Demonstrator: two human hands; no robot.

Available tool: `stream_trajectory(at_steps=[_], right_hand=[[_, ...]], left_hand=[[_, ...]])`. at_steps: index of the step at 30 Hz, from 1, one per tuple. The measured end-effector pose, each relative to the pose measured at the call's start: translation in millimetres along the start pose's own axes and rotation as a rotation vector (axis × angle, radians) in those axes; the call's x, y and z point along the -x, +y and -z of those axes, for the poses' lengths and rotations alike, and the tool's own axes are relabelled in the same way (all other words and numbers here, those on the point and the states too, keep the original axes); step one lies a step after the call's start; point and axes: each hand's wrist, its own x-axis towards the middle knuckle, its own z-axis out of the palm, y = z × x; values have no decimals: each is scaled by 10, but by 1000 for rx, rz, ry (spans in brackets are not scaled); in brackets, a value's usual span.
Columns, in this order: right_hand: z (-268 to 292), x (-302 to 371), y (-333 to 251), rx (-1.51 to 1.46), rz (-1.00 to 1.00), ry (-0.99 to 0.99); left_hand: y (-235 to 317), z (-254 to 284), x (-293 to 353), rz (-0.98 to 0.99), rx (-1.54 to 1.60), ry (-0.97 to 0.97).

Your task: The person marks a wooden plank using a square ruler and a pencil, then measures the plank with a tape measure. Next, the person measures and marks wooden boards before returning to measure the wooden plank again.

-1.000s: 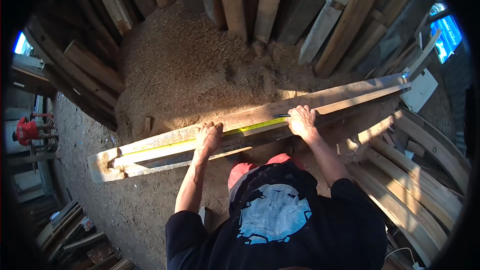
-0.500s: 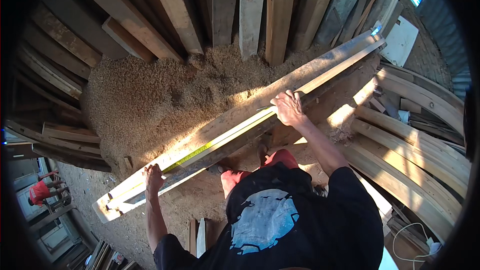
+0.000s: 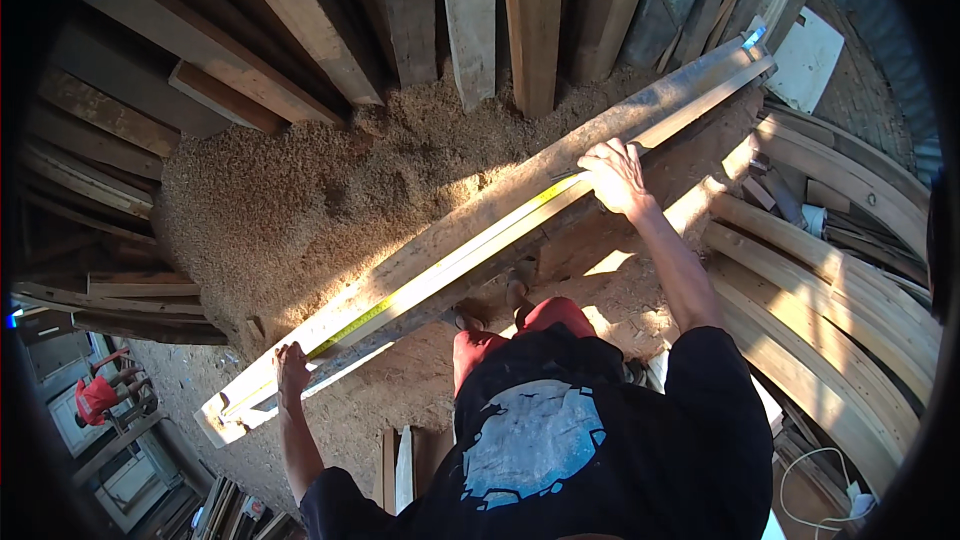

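A long pale wooden strip (image 3: 480, 252) lies slantwise on a wider plank bench (image 3: 590, 145), from lower left to upper right. Along the strip stretches a yellow tape measure (image 3: 352, 328) between my hands. My left hand (image 3: 292, 370) is closed over tape and strip near the left end. Farther up, my right hand (image 3: 614, 176) bends its fingers over the strip where the tape reaches it. Whatever lies under that palm is hidden, the tape's case included.
Sawdust (image 3: 280, 210) is heaped beyond the bench, before a row of upright beams (image 3: 530, 30). Long boards (image 3: 820, 310) are stacked at my right. A white cord (image 3: 785, 500) loops at lower right. Someone in a red shirt (image 3: 96, 400) is off to the far left.
My right hand has slid up and right along the strip, with more tape showing behind it. My left hand stays near the left end. The view has shifted slightly.
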Motion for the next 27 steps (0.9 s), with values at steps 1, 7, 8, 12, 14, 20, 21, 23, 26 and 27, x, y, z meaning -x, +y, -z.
stream_trajectory(at_steps=[1,7,8,12,14,20,21,23,26,27], right_hand=[[-6,19,-16,-5,9,35],[-134,118,-23,-9,57,210],[-151,124,-18,-12,57,210],[-169,156,-15,14,56,225],[-140,149,-27,11,58,220],[-140,151,-30,16,56,246],[-145,151,-26,17,56,246],[-147,149,-20,25,48,227],[-172,143,-23,2,49,229],[-180,147,-13,4,45,231]], left_hand=[[15,21,-8,2,9,-4],[68,54,-8,19,51,-6],[58,46,2,59,59,-17],[76,40,-3,53,53,-10],[62,38,-11,66,36,-33],[32,4,17,95,6,-60],[45,7,3,97,-11,-67],[57,11,-12,94,-27,-71],[52,32,-14,138,-38,-91],[51,34,-18,135,-26,-89]])
